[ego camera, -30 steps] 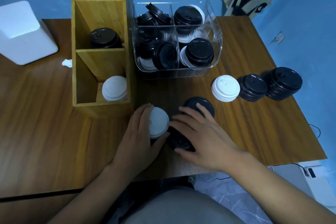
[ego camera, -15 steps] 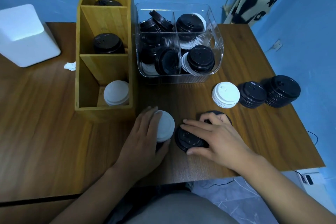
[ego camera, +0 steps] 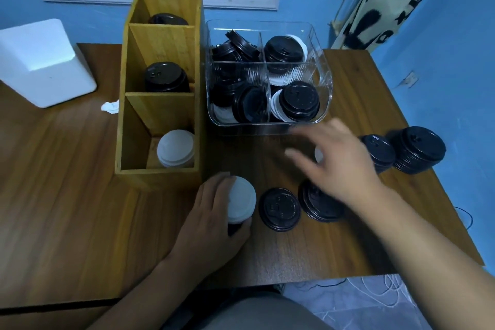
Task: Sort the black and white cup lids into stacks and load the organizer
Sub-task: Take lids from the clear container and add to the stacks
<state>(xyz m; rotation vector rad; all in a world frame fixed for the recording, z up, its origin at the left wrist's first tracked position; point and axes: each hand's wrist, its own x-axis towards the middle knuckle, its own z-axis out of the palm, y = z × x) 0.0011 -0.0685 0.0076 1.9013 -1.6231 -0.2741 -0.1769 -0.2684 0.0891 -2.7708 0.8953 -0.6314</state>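
My left hand (ego camera: pixel 211 220) grips a small stack of lids topped by a white lid (ego camera: pixel 241 202) on the table in front of the wooden organizer (ego camera: pixel 160 177). To its right lie a single black lid (ego camera: pixel 280 209) and a second black lid (ego camera: pixel 318 205). My right hand (ego camera: pixel 340 158) hovers above the table with fingers spread, blurred, holding nothing. It covers most of a white stack, of which a sliver (ego camera: pixel 318 155) shows. The organizer holds a white stack (ego camera: pixel 176 151) in its near slot and black stacks (ego camera: pixel 166 79) in the slots behind.
A clear divided bin (ego camera: pixel 325 86) behind my right hand holds several mixed black and white lids. Two black stacks (ego camera: pixel 417 149) stand near the table's right edge. A white block (ego camera: pixel 40 61) sits at the back left, with a scrap of paper (ego camera: pixel 110 106) beside the organizer.
My right hand has let go of the black lids in front of me and lifted away toward the back right. The left hand stays on its stack.
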